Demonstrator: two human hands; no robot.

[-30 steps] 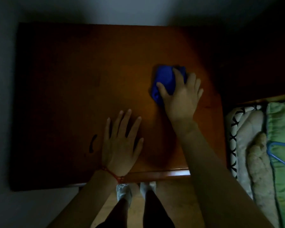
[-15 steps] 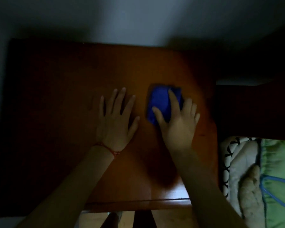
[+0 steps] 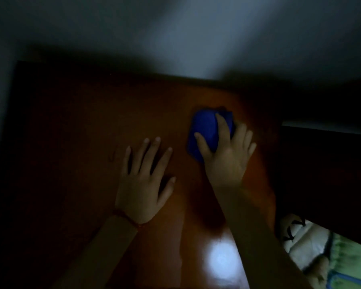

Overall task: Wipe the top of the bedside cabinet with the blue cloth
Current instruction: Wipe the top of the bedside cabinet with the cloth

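Item: blue cloth [image 3: 204, 130]. Soft, light, bunched wad; loc. far-right of cabinet top [image 3: 81, 142] (glossy reddish wood, flat, prob. slick). Your right hand [image 3: 227, 161]: fingers spread, pressing on it, no pinch. Your left hand [image 3: 142, 184]: flat on wood, fingers splayed, holding nothing. Cloth prob. slides easily; keep palm centred over wad.

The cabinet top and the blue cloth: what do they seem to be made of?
The cabinet top: likely wood or veneer with glossy varnish; it is reddish-brown, with a bright light reflection near its front edge. The blue cloth: soft matte fabric, kind unclear; it bunches into folds under the right hand. Dim light leaves both uncertain.
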